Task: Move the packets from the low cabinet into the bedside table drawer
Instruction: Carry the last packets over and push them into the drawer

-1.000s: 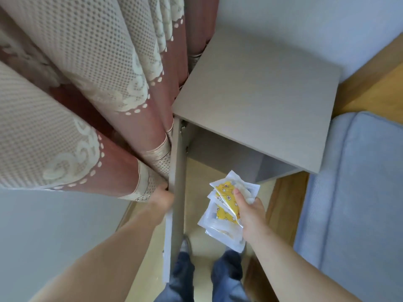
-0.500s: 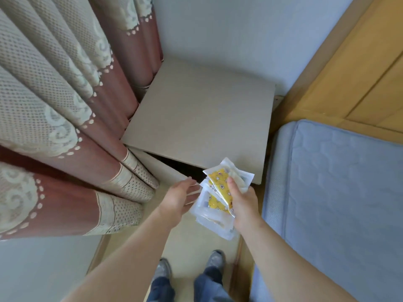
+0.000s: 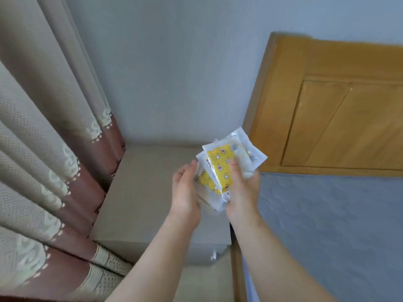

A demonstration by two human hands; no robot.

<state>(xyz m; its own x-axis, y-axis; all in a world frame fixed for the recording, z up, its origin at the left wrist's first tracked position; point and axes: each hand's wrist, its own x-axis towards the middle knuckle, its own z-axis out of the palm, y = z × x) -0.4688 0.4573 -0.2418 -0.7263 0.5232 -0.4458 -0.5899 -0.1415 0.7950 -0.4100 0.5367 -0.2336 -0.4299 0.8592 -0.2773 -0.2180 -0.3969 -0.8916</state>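
Note:
Several clear packets with yellow star-patterned inserts point(image 3: 220, 168) are bunched together above the low grey cabinet point(image 3: 144, 192). My right hand point(image 3: 242, 190) grips the bunch from the right, thumb across the front. My left hand point(image 3: 185, 190) touches the bunch's left side with fairly straight fingers. The cabinet's door looks closed; a small handle point(image 3: 214, 256) shows on its front. No bedside table drawer is in view.
Beige and maroon curtains point(image 3: 54, 171) hang at the left beside the cabinet. A wooden headboard point(image 3: 338, 118) and a blue mattress point(image 3: 327, 225) fill the right. A grey wall point(image 3: 174, 73) stands behind. Pale floor point(image 3: 207, 284) lies below the cabinet.
My left hand left the cabinet door, which swung from open to closed, and came up to the packets. The view rose from the cabinet's inside to its top and the headboard.

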